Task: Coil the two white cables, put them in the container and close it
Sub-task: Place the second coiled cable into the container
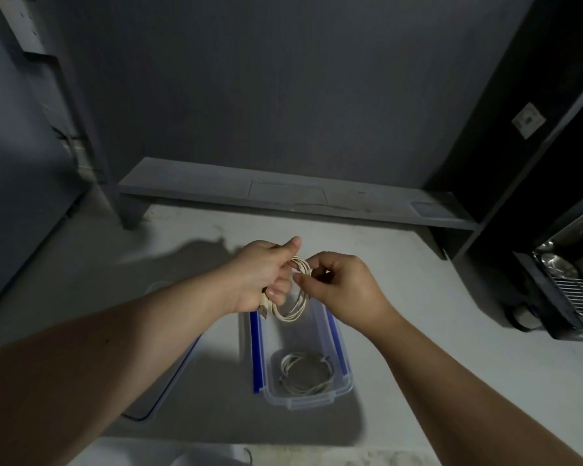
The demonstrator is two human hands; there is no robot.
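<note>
A clear plastic container [345,386] with blue side clips stands open on the pale table. One coiled white cable [305,373] lies flat in its near end. Above the far end of the container, my left hand [261,275] grips a second white cable [295,306] wound into loops that hang down from my fingers. My right hand [345,285] pinches the same coil at its top, thumb and forefinger closed on the strands. The container's lid [169,381], clear with a blue edge, lies to the left, mostly hidden under my left forearm.
A low grey shelf [283,193] runs along the back of the table against the wall. A dark unit with a metal rack [572,294] stands at the right edge. A grey post [64,129] rises at the left.
</note>
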